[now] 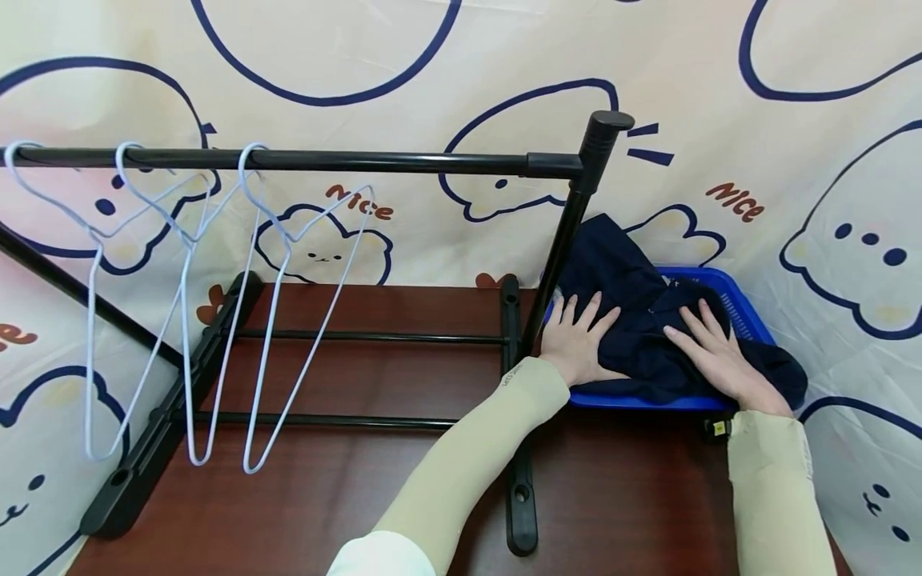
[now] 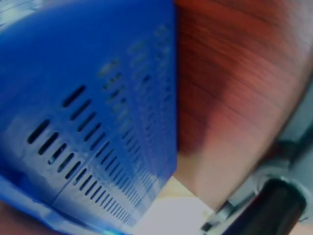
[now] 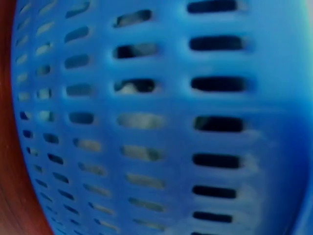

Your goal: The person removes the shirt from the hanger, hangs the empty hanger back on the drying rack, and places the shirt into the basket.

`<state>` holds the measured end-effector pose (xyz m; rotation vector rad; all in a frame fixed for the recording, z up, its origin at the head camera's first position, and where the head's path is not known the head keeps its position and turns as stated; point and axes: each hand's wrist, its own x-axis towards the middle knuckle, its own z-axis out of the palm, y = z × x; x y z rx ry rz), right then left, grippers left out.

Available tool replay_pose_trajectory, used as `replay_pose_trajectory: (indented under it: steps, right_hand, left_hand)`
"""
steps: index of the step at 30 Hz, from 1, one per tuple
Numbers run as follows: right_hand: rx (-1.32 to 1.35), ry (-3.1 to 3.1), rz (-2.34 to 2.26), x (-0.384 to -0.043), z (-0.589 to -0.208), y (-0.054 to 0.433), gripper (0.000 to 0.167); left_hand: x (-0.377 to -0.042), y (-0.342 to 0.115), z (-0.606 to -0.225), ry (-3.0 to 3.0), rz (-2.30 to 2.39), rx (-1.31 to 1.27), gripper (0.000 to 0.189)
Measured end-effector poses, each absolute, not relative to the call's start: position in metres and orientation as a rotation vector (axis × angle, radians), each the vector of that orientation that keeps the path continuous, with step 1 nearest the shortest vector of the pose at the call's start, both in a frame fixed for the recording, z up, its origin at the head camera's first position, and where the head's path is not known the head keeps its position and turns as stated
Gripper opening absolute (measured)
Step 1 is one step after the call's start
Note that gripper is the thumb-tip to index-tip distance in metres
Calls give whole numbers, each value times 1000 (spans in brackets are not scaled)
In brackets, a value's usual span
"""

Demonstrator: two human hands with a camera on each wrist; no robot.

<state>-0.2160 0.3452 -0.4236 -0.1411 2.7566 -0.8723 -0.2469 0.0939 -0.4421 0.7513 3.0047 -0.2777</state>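
Observation:
A dark navy garment (image 1: pixel 612 264) lies bunched in a blue slotted basket (image 1: pixel 648 402), with part of it draped over the right rim. My left hand (image 1: pixel 579 344) rests on the cloth's left side with its fingers spread. On the right side, my right hand (image 1: pixel 720 360) presses flat against the same cloth, fingers also apart. Both wrist views look at the basket's slotted walls, the left (image 2: pixel 93 54) and the right (image 3: pixel 171 105); neither hand's fingers show clearly there. Pale material is visible through some slots in the right wrist view.
Left of the basket stands a black rack, its top bar (image 1: pixel 403 162) carrying three light blue hangers (image 1: pixel 270 328). The rack's near upright (image 1: pixel 558 264) rises right beside my left hand. Everything stands on a brown wooden surface (image 1: pixel 346 488) before a printed cloth backdrop (image 1: pixel 533 48).

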Motion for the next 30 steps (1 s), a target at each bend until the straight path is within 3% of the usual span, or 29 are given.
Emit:
replay_pose_trajectory:
  steps: [6,17,25,30]
  right_hand:
    - [-71,2757,-674,-223,-430,342,98]
    - [-49,2759,-628,-224,-432,342,99]
    - [-94,2809,-727,-222,-429,345,94]
    - [-94,2890,-810,-219,-428,344,91]
  left_hand:
    - [-250,93,-447,2982,-318,760,109]
    - [-250,93,-449,3003,-273,780,109]
    - [-249,84,-445,3060,243,828,114]
    - [-240,69,-429,2995,546,889,100]
